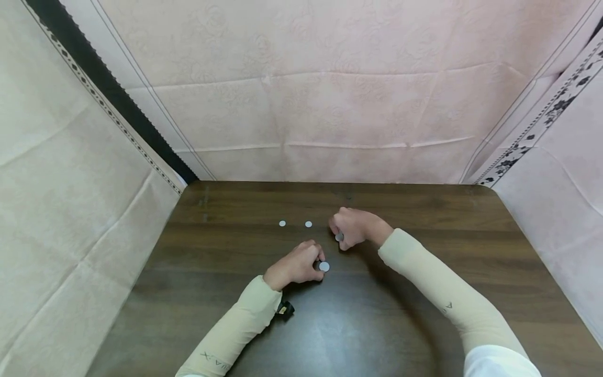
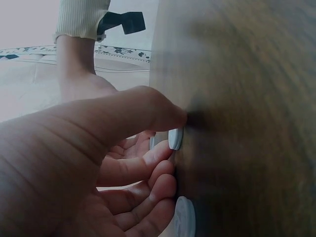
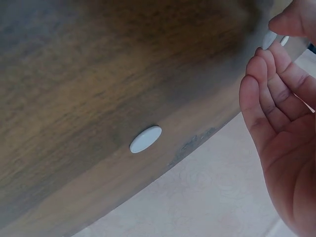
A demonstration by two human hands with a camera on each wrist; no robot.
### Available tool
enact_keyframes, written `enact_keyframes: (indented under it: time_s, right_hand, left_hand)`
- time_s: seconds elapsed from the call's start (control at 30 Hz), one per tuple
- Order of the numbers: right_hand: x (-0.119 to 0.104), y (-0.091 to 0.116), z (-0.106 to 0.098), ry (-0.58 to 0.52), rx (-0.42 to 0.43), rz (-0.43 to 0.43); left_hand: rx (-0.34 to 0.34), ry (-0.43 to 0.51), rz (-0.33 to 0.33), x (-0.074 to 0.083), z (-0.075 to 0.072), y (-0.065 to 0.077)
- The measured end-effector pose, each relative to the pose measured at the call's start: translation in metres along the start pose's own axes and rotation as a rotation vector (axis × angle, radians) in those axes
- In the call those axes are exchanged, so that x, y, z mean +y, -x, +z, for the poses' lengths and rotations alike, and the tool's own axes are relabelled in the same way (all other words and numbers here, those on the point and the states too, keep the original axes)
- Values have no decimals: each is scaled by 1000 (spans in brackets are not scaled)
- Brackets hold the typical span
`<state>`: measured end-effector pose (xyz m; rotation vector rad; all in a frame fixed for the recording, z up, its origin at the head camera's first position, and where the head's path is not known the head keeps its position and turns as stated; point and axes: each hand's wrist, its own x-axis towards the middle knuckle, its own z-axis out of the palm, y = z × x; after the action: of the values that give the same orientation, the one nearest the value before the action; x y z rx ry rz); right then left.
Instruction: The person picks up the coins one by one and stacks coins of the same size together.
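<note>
Left-hand disc (image 1: 324, 266), white and round, sits near the middle of the table, pinched at its edge between the thumb and index finger of the left hand (image 1: 298, 263). That grip is narrow, only the disc filling it; the remaining fingers curl together. Whether the disc touches the wood I cannot tell.

Farther from the person and a little to the right, the right hand (image 1: 355, 226) holds the right-hand disc (image 1: 339, 237) between its thumb and fingertips, the gap closed down to the disc. The two hands are near each other but apart.

Just left of the right hand, the nearer loose disc (image 1: 308, 224) lies flat, with the outer loose disc (image 1: 282, 223) beyond it to the left, the pair apart and roughly level.

All this is on a dark brown wooden table (image 1: 226, 293). Cream sleeves (image 1: 440, 285) cover both forearms, and a small black device (image 1: 285, 310) shows at the left wrist. Behind the table hangs pale pinkish cloth (image 1: 330, 115); a white cloth with a black floral border (image 1: 556, 110) hangs on the right.
</note>
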<state>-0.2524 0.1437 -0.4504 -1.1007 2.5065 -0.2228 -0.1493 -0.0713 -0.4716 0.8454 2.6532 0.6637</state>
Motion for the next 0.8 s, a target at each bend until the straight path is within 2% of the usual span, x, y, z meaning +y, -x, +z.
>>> enact_keyframes:
  time_s: [0.33, 0.6, 0.8]
  right_hand:
    - [-10, 14, 10, -1, 0, -40]
    - [-19, 26, 18, 39, 1, -73]
    - [-25, 32, 21, -3, 34, -123]
  left_hand:
    - [25, -4, 42, -2, 3, 0]
    - [7, 7, 34, -1, 5, -3]
    - [-2, 36, 22, -3, 1, -2]
